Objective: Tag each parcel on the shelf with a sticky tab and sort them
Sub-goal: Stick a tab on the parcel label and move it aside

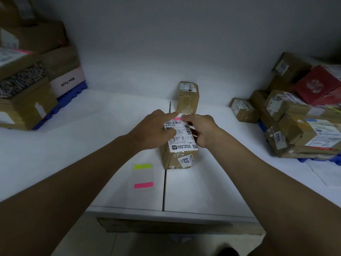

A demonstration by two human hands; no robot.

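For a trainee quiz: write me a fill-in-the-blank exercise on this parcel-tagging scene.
1. Both hands rest on the parcel, where a tab of colour ____ sits at the label's far edge.
2. The tab sheet lies to the parcel's ____.
3. The sheet holds a pink tab and a ____ one.
4. The small box behind the parcel stands ____ the wall.

Missing words: pink; left; yellow-green; against

a parcel (181, 145) lies on the shelf (212, 182), tab sheet (143, 176) left, smaller parcel (188, 97) behind.
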